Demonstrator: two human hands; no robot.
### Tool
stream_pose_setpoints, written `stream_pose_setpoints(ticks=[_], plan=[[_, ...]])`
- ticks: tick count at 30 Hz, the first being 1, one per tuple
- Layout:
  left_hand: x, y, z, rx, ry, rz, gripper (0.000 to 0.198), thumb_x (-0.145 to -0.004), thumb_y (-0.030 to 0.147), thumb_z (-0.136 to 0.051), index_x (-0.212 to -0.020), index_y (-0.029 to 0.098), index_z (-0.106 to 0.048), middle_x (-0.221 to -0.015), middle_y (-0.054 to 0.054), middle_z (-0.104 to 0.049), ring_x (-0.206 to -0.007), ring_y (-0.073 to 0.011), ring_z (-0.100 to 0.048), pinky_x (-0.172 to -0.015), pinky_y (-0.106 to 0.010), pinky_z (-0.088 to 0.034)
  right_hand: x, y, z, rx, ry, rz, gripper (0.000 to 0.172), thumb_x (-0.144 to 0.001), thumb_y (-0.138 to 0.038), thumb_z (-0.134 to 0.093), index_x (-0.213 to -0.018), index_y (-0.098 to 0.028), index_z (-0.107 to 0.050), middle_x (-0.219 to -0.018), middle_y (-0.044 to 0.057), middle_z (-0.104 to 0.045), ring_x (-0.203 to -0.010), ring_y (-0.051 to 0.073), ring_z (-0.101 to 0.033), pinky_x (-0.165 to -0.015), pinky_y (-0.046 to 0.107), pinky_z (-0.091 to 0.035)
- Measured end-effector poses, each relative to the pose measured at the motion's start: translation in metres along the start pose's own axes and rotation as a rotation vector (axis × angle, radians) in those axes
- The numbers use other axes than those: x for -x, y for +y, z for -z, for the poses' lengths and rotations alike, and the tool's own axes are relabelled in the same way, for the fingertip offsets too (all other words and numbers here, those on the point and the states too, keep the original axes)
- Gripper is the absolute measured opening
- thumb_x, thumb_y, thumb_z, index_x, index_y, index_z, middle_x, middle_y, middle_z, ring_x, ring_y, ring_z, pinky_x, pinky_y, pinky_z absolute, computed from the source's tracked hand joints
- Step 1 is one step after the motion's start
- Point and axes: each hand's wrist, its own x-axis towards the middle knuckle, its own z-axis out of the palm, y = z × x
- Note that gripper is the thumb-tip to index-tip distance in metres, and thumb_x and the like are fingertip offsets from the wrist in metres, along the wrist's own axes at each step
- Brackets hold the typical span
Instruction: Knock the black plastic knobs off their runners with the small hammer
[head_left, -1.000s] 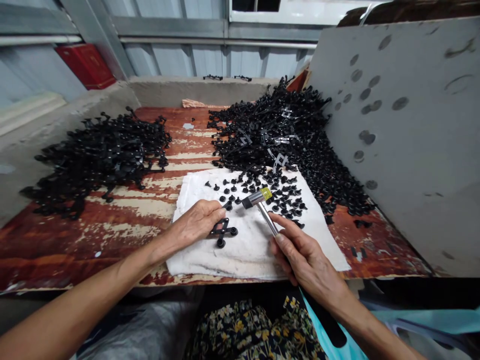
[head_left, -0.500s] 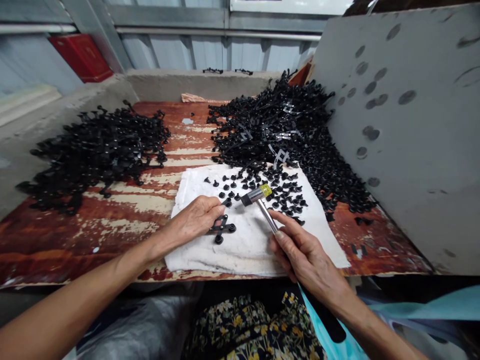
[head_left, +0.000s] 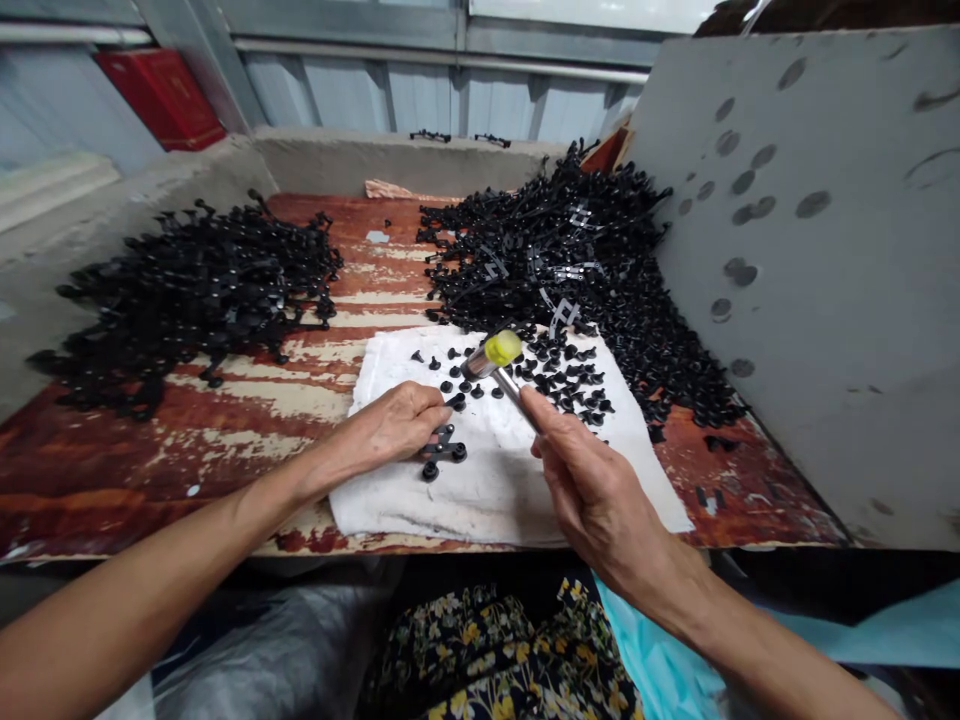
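My left hand [head_left: 397,425] is closed on a black jointed linkage [head_left: 448,447] with round knob-like ends. Part of the linkage is hidden under the fingers; two ends stick out to the lower right. In my right hand [head_left: 600,485] is a small mallet [head_left: 484,358], gripped by its metal shaft. Its head has a yellow face turned up and a dark face turned down to the left, raised above and beyond the linkage. Both hands are over a white cloth [head_left: 487,510]. Loose black knob-like pieces [head_left: 581,378] are scattered on it.
A big heap of black linkages and knobs [head_left: 540,235] rises behind the cloth and to the right. Another pile of black linkages [head_left: 217,290] lies at left on the worn red table [head_left: 300,350]. A grey panel [head_left: 810,300] bounds the right side.
The mallet has swung up and to the left, its yellow face now turned more upward. My right hand has risen with it. My left hand keeps the linkage, which has shifted slightly.
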Motion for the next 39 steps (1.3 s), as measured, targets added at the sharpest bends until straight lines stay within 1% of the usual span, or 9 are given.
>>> stream_pose_setpoints(ticks=[3, 8, 12, 16, 19, 25, 28, 32, 39], plan=[[-0.003, 0.000, 0.002, 0.003, -0.020, 0.010, 0.029, -0.081, 0.036, -0.043, -0.058, 0.019, -0.043, -0.050, 0.004, -0.039, -0.044, -0.0087, -0.032, -0.043, -0.022, -0.024, -0.003, 0.002, -0.001, 0.115, -0.067, 0.052, 0.060, -0.089, -0.006, -0.039, -0.146, -0.021, -0.041, -0.092, 0.008, -0.067, -0.075, 0.019, -0.066, -0.070, 0.034, -0.060], [-0.005, -0.001, 0.006, -0.022, -0.049, 0.002, 0.031, -0.083, 0.036, -0.043, -0.057, 0.019, -0.041, -0.051, 0.004, -0.039, -0.045, -0.0087, -0.033, -0.043, -0.022, -0.025, -0.003, -0.005, 0.002, 0.101, 0.119, 0.082, 0.066, -0.091, -0.004, -0.037, -0.153, -0.025, -0.027, -0.101, 0.010, -0.065, -0.082, 0.018, -0.064, -0.071, 0.032, -0.059], [-0.006, -0.005, 0.006, -0.060, -0.058, -0.009, 0.031, -0.084, 0.036, -0.042, -0.058, 0.019, -0.042, -0.052, 0.003, -0.043, -0.046, -0.0090, -0.035, -0.045, -0.022, -0.027, -0.003, 0.000, 0.002, 0.199, -0.096, 0.085, 0.062, -0.089, -0.005, -0.037, -0.149, -0.022, -0.037, -0.087, 0.008, -0.064, -0.064, 0.017, -0.060, -0.059, 0.031, -0.057], [-0.007, -0.007, 0.005, -0.085, -0.047, -0.008, 0.031, -0.084, 0.038, -0.042, -0.059, 0.019, -0.042, -0.052, 0.003, -0.043, -0.046, -0.0094, -0.036, -0.044, -0.023, -0.026, -0.003, 0.001, 0.003, 0.147, 0.031, 0.047, 0.065, -0.090, -0.007, -0.038, -0.153, -0.023, -0.029, -0.098, 0.010, -0.064, -0.071, 0.018, -0.060, -0.064, 0.031, -0.057], [-0.007, -0.007, 0.005, -0.085, -0.042, -0.015, 0.033, -0.084, 0.039, -0.043, -0.057, 0.019, -0.042, -0.051, 0.002, -0.043, -0.046, -0.0096, -0.037, -0.044, -0.023, -0.026, -0.004, -0.001, 0.004, 0.231, -0.085, 0.067, 0.067, -0.085, -0.006, -0.038, -0.150, -0.022, -0.035, -0.086, 0.008, -0.063, -0.053, 0.015, -0.052, -0.047, 0.028, -0.050], [-0.010, -0.013, 0.003, -0.009, -0.041, 0.010, 0.030, -0.082, 0.038, -0.042, -0.057, 0.020, -0.042, -0.050, 0.003, -0.043, -0.043, -0.0099, -0.037, -0.042, -0.022, -0.026, -0.005, 0.001, 0.003, 0.156, -0.100, -0.025, 0.065, -0.086, -0.008, -0.038, -0.150, -0.020, -0.036, -0.098, 0.011, -0.066, -0.069, 0.019, -0.062, -0.065, 0.034, -0.057], [-0.007, -0.011, 0.005, 0.023, -0.071, -0.021, 0.031, -0.082, 0.040, -0.042, -0.058, 0.020, -0.042, -0.051, 0.003, -0.042, -0.045, -0.0098, -0.036, -0.043, -0.022, -0.027, -0.014, -0.003, 0.009, 0.041, -0.179, -0.097, 0.053, -0.089, -0.015, -0.037, -0.140, -0.013, -0.048, -0.092, 0.011, -0.068, -0.071, 0.020, -0.063, -0.071, 0.037, -0.056], [0.008, 0.012, 0.003, 0.011, -0.167, -0.127, 0.033, -0.086, 0.044, -0.041, -0.063, 0.019, -0.044, -0.056, 0.004, -0.042, -0.050, -0.0105, -0.037, -0.047, -0.022, -0.028, -0.028, -0.014, 0.014, -0.221, -0.048, -0.272, 0.027, -0.091, -0.034, -0.049, -0.106, -0.015, -0.062, -0.077, 0.003, -0.060, -0.066, 0.015, -0.055, -0.064, 0.029, -0.049], [0.033, 0.045, -0.008, -0.182, -0.124, -0.167, 0.028, -0.089, 0.039, -0.042, -0.070, 0.020, -0.051, -0.060, 0.003, -0.048, -0.057, -0.0131, -0.044, -0.056, -0.025, -0.030, -0.020, -0.019, -0.001, -0.749, -0.194, -0.640, 0.027, -0.079, -0.046, -0.059, -0.074, -0.021, -0.048, -0.050, -0.010, -0.038, -0.040, 0.007, -0.032, -0.037, 0.019, -0.027]])
